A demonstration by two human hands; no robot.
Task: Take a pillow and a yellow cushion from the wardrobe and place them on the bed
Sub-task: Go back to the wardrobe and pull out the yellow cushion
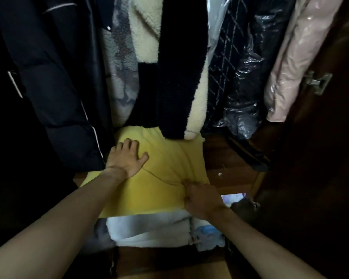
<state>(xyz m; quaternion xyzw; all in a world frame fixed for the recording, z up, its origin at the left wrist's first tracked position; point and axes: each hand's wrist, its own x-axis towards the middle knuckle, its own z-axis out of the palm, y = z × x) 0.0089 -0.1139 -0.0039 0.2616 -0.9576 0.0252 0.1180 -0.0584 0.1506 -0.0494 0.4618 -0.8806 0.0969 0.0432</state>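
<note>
1. Cushion, yellow: the yellow cushion (161, 178) lies flat on the wardrobe floor, on top of a white pillow (149, 228), its far edge tucked under the hanging clothes.
2. Handling, as judged: soft, light, easily creased; not fragile, not slippery. Best taken by the two side edges or the near corners, then drawn toward the person so it clears the hems above.
3. Left hand (127, 160): palm down on the cushion's left part, fingers spread, pressing but not gripping.
4. Right hand (199, 198): at the near right edge, fingers bunched and pinching a fold of the yellow cover.
5. Pillow beneath: appears plump and soft; its front face shows below the cushion.
6. Surroundings: dark padded jacket (54, 81) at left, cream fleece coat (147, 27) centre, plastic-covered garments (250, 67) at right, wooden wardrobe floor (222, 156).
</note>
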